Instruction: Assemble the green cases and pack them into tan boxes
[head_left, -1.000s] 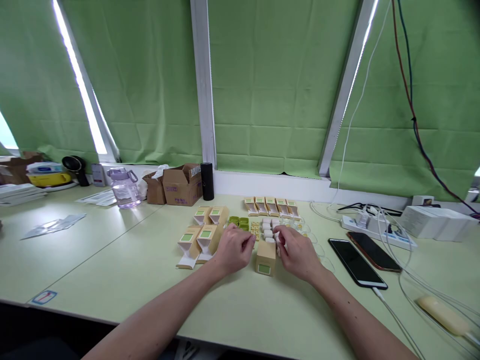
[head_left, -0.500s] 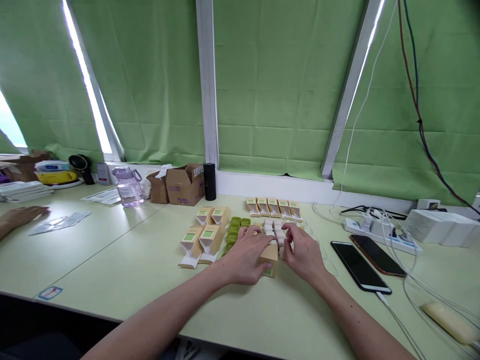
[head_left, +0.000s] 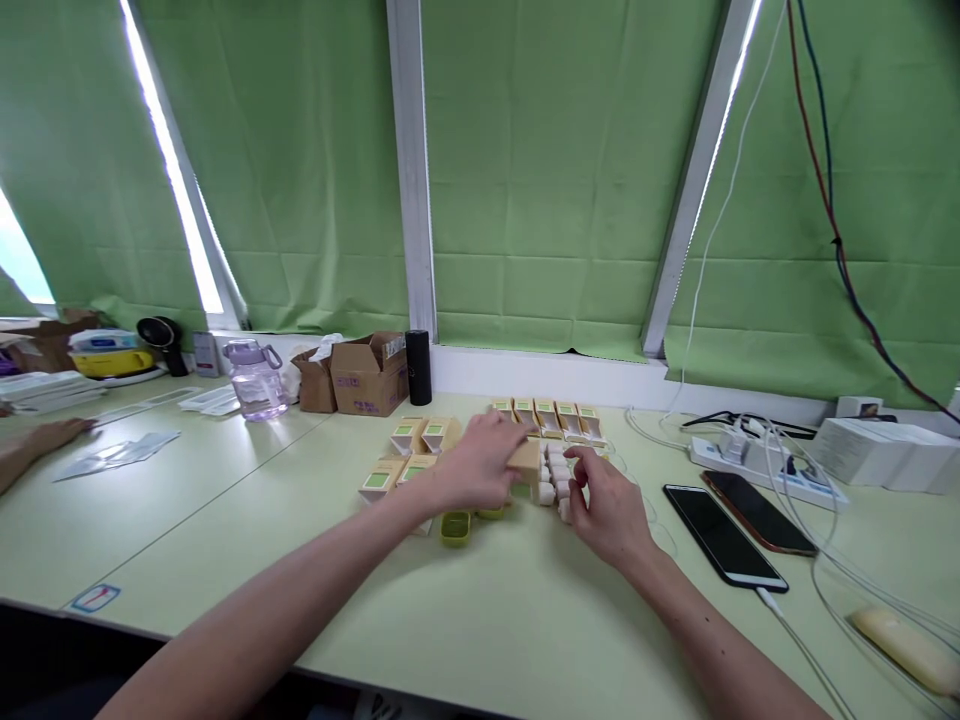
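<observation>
My left hand [head_left: 487,460] grips a small tan carton [head_left: 525,460] and holds it above the table, left of the white pieces. Small white rounded pieces [head_left: 556,470] stand in rows between my hands. My right hand [head_left: 609,505] rests just to their right, fingers bent, with index and thumb tips apart. Beneath and in front of my left hand lie small green open containers [head_left: 455,528], partly hidden by it. Left of them stand several tan cartons [head_left: 407,436] with green label squares and open flaps. A row of similar tan cartons [head_left: 546,414] stands behind.
At right lie two phones [head_left: 724,537], a power strip [head_left: 765,470] with cables, white boxes [head_left: 877,455] and a cream oval object [head_left: 904,645]. A purple jug [head_left: 256,380], brown box [head_left: 370,373] and black cylinder [head_left: 418,368] stand at the back. Another person's hand [head_left: 60,437] rests at far left.
My left hand has lifted the carton and moved it away from me and slightly left, uncovering green containers at the front. My right hand has stayed nearly in place.
</observation>
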